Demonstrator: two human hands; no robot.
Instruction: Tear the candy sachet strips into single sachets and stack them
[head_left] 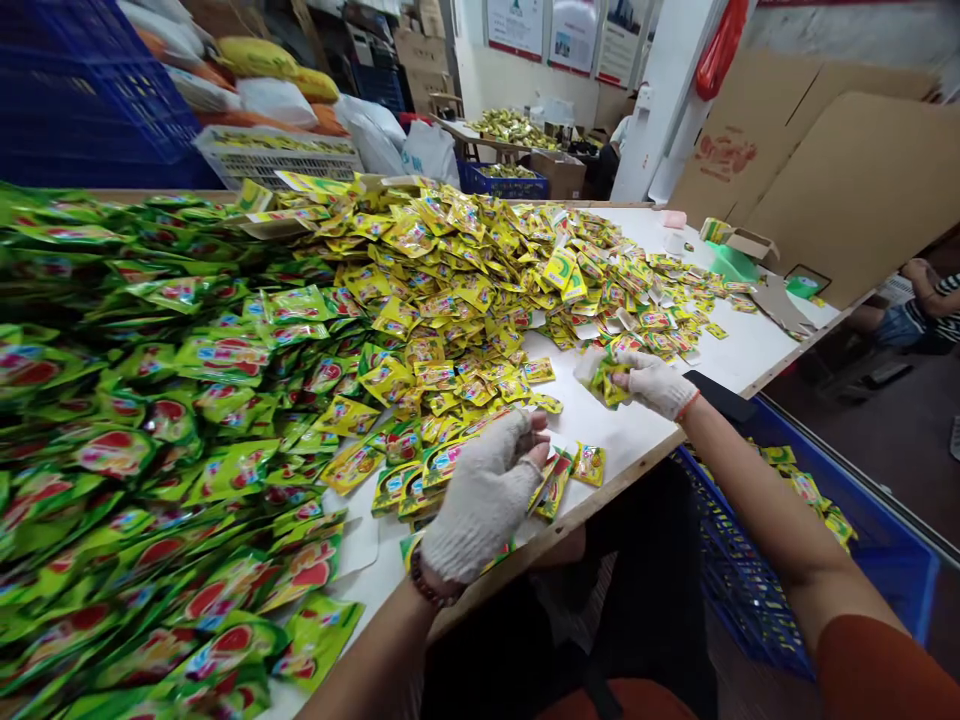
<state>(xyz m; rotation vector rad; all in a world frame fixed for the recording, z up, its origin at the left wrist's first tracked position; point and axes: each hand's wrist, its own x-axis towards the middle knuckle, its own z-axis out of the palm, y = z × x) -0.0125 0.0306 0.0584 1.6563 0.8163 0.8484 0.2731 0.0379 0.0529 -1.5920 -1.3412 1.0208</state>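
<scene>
My left hand point(487, 495), in a white knit glove, is curled near the table's front edge and pinches green-yellow sachets point(555, 482). My right hand point(652, 383), also gloved, is closed round a small bunch of yellow sachets point(611, 380) a little above the white table point(637, 430). A big heap of small yellow sachets point(465, 290) spreads across the middle of the table. Larger green packets with red fruit pictures point(150, 440) are piled high on the left. A single sachet point(589, 463) lies just right of my left hand.
A blue plastic crate point(885, 540) with a few sachets stands on the floor at my right. Cardboard sheets point(847, 170) lean against the right wall. A small carton point(742, 245) and tape roll point(802, 287) sit at the table's far right. A seated person point(926, 305) is at the right edge.
</scene>
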